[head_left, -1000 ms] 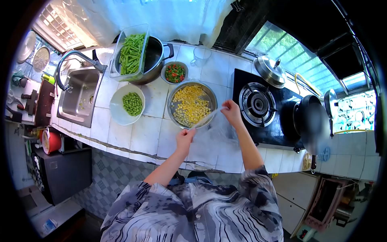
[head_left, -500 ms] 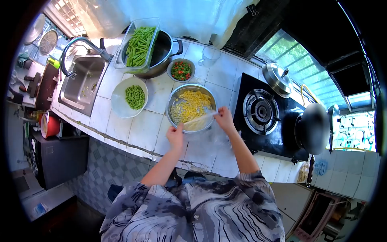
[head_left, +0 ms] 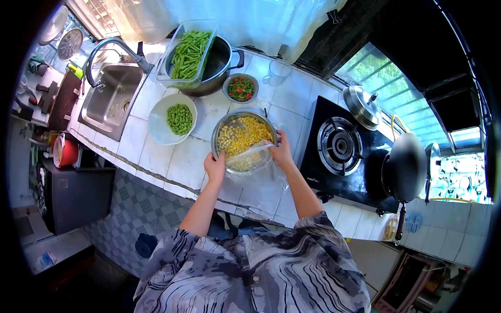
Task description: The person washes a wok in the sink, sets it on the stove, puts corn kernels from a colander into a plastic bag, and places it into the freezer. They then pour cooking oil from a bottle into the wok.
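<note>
A metal bowl (head_left: 215, 136) of yellow corn kernels (head_left: 241, 131) stands on the tiled counter in front of me. A clear plastic bag (head_left: 255, 156) lies over its near side, its edge stretched between my hands. My left hand (head_left: 214, 168) is closed at the bowl's near left rim, the thumb up by the bag's edge. On the right rim, my right hand (head_left: 282, 150) pinches the other end of the bag's edge, its fingers against the bowl. The bag's lower part spreads loosely toward me.
Left of the bowl are a white bowl (head_left: 156, 121) of green peas and the sink (head_left: 110, 104). Behind stand a small bowl (head_left: 241, 88) of chopped red and green pieces, a glass mug (head_left: 277, 72), a pot (head_left: 222, 57) and a tub of cut green beans (head_left: 191, 52). A gas stove (head_left: 326, 175) lies right.
My hands have shifted from the bowl's near side to its left and right rims. The bag, a narrow strip before, is now spread over the near part of the bowl.
</note>
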The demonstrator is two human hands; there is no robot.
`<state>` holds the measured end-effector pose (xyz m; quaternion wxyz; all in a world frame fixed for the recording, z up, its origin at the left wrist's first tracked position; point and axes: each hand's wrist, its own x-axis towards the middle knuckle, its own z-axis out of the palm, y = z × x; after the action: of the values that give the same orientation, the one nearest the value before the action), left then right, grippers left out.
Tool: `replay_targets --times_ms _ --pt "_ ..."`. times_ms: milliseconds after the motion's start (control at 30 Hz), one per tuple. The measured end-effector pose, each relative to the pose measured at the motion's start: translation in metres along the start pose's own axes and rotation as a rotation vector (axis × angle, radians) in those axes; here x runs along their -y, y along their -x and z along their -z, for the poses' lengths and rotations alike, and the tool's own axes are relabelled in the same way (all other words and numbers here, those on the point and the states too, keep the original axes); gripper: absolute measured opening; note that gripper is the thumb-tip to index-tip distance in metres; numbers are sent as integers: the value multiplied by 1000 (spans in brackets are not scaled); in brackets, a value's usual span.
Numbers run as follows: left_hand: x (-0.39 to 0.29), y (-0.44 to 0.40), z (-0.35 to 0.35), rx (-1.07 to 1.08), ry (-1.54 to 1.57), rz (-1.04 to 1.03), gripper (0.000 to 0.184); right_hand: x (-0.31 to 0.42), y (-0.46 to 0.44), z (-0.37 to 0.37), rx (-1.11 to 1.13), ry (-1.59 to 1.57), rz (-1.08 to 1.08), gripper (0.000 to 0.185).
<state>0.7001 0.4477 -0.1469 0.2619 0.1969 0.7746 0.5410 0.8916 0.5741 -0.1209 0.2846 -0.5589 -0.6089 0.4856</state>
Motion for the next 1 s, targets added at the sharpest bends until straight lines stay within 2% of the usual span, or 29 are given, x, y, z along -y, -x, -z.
replay_targets --times_ms 67,133,200,333,500,533,600,667,767,833,867,900,967,1000 --pt "2 -4 1 11 9 3 16 -9 9 0 16 -19 -13 66" --pt "-1 -3 1 19 21 7 15 -28 22 0 60 -268 -211 58" --pt "-8 1 0 59 157 38 13 -30 24 -1 70 -340 -203 56" --pt "-19 1 8 114 151 85 11 -20 22 -3 81 -396 -132 50" --pt "-34 -2 12 -5 225 23 7 0 45 1 46 -459 -143 49" --pt "-47 0 14 -6 225 19 7 8 52 5 38 -476 -176 46" --pt "-76 5 18 -14 416 30 5 23 66 11 64 -529 -187 43" --pt "-103 8 25 2 438 12 5 39 70 17 87 -581 -189 40" --pt "-131 7 33 42 458 -27 11 62 74 23 119 -652 -119 36" --pt "-154 12 38 73 462 -57 17 85 78 33 112 -579 91 30" --pt "-169 18 39 53 498 -104 12 98 81 43 154 -615 105 41" --pt "-183 23 42 33 534 -150 7 113 83 49 148 -618 119 41" --pt "-203 31 52 77 509 -209 7 142 83 58 48 -609 227 49" --pt "-210 36 57 114 481 -255 6 152 79 61 22 -665 346 58"
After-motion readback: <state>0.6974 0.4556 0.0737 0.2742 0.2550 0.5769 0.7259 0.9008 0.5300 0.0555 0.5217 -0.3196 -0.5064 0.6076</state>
